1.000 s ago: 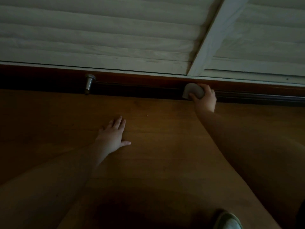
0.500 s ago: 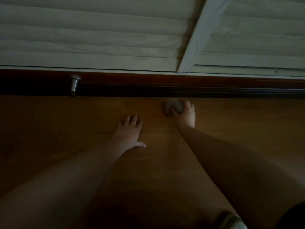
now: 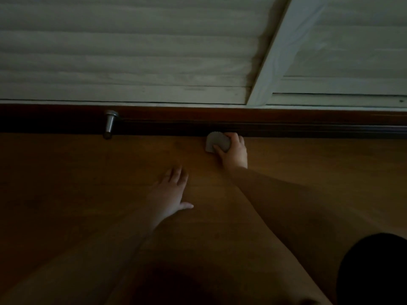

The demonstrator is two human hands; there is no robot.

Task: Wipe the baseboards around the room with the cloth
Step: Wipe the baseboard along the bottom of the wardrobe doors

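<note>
Both hands are down at floor level in the dim head view. One, the right hand point(image 3: 234, 153), has its fingers and thumb curled round a small pale grey wadded cloth point(image 3: 217, 144), holding it at the foot of the dark reddish-brown wooden baseboard point(image 3: 286, 122), where that strip meets the orange-brown wooden floor point(image 3: 66, 183); whether the cloth touches the baseboard or only the floor cannot be told in this light. Its partner, the left hand point(image 3: 170, 192), lies flat on the floor with straight fingers spread and the thumb out to the side, holding nothing, near the right forearm but apart from it. Further left along the baseboard a short silver metal doorstop point(image 3: 109, 124) projects toward the floor. Above the baseboard stand white slatted louvred panels point(image 3: 132, 51), divided by a white frame post point(image 3: 279, 49). A dark rounded shape, too shadowed to identify, fills the lower right corner.
</note>
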